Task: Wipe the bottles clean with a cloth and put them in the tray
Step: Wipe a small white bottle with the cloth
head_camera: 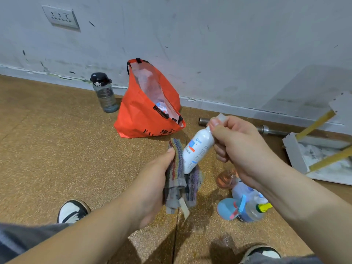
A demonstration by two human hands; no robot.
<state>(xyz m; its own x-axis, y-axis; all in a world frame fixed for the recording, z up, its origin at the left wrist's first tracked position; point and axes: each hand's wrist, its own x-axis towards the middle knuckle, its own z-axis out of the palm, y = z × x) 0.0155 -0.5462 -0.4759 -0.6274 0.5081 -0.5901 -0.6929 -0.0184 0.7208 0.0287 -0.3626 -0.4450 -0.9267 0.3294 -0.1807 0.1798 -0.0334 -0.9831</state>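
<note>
- Above a speckled brown floor (57,149), the right hand (242,149) holds a white plastic bottle (198,149) with a blue and orange label. Its grip is clamped round the neck end, just below the pale cap, with the fingers curled.
- The bottle hangs in the air over the floor, tilted, with its cap up toward the right and its base down toward the left.
- The left hand (152,187) has its grip closed on a multicoloured striped cloth (179,180), thumb on top. The cloth lies against the lower side and base of the bottle, and a pale tag hangs from its lower edge.
- On the floor under the right forearm lies a small heap of other bottles (245,206) — a clear pinkish one, a pale blue one and a clear one with a blue strap and a yellow-green part, all close together.
- Beyond the hands an orange woven bag (144,115) with black lettering stands open against the scuffed grey wall (209,44).
- Just left of the bag, a smoky grey water bottle (104,94) with a black lid stands upright.
- At the right edge a white panelled piece (294,151) with yellow bars lies on the floor — whether it is the tray I cannot tell.
- A metal bar (266,128) lies along the foot of the wall.
- A black-and-white left shoe (73,211) and right shoe (262,251) show at the bottom.
</note>
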